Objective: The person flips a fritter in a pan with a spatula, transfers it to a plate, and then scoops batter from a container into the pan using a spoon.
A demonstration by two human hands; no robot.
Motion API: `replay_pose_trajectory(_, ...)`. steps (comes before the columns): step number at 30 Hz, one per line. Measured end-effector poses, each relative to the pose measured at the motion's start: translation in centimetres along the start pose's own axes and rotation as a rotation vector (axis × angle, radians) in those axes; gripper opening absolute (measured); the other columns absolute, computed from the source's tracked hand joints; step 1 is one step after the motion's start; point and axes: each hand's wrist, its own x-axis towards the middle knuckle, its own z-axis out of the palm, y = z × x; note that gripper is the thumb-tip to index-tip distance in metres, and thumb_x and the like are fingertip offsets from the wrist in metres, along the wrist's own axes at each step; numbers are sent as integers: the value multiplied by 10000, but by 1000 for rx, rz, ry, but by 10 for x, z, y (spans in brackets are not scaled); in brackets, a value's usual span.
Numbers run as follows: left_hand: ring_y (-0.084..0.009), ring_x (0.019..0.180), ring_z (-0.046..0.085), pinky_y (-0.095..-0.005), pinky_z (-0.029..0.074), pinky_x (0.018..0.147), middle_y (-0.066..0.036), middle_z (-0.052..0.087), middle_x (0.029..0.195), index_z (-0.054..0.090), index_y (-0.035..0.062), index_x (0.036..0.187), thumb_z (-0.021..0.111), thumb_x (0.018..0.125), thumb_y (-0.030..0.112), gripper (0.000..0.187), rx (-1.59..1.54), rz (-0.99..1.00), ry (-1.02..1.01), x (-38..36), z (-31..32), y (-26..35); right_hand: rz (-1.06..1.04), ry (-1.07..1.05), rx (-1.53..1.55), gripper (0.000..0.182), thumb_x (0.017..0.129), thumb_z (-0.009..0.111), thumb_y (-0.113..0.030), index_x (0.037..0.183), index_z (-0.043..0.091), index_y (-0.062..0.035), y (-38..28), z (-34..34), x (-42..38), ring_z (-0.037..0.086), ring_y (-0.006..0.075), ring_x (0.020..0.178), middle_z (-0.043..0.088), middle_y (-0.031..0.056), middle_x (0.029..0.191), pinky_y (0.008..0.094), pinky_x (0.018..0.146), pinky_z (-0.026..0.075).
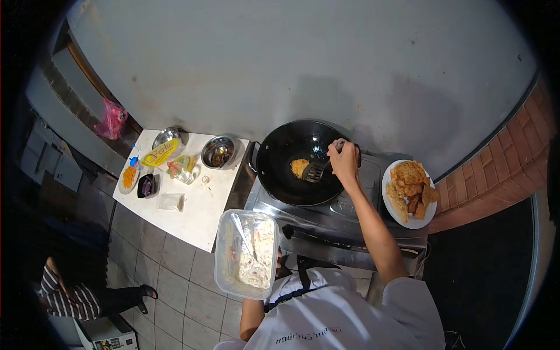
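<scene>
My right hand [344,158] grips a black slotted spatula [314,171] by its handle, reaching into the black wok [280,184] on the stove. The blade touches or overlaps the edge of a small golden fritter [299,167] in the wok. My left hand [279,261], mostly hidden behind it, holds a clear plastic container [223,256] in front of the stove. Pale, lumpy batter [263,240] with coloured bits fills part of the container, and a metal spoon [243,236] rests in it.
A white plate [386,201] of fried pieces stands right of the wok. On the white table [201,224] are metal bowls [219,153], a yellow-labelled bag [160,153], a small black bowl [147,185] and a plate of orange pieces [128,178]. A person [81,300] is at lower left.
</scene>
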Motion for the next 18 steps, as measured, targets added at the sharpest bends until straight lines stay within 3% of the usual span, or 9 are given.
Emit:
replay_pose_trajectory(2,-648,1097,447,-697,467,799,-454,302,1318,183,181,1510,482,783,754,973,-22,15,13,-1,-3,-2,-120,75,5,320,885,540,-142,629,560,49,7,8,1,549,223,362,579,117,511,343,377,405)
replay_pose_trajectory(7,-657,1120,419,-730,424,841,-451,262,1344,159,191,1516,487,775,760,990,-86,106,65,-2,-2,-6,-118,58,-31,313,879,557,-141,632,564,51,6,10,2,576,246,405,581,138,529,362,434,433)
replay_pose_trajectory(11,-670,1130,398,-748,397,857,-452,249,1351,153,191,1518,490,761,773,1013,-111,50,34,-3,-5,-1,-165,75,-32,310,882,562,-143,656,578,67,4,13,0,627,303,520,597,176,563,394,533,463)
replay_pose_trajectory(18,-665,1142,391,-744,405,855,-459,233,1359,152,162,1515,507,761,763,1027,-81,-26,11,-2,-10,5,-119,54,-65,296,887,555,-136,672,589,65,1,7,-1,648,326,581,628,181,609,398,566,471)
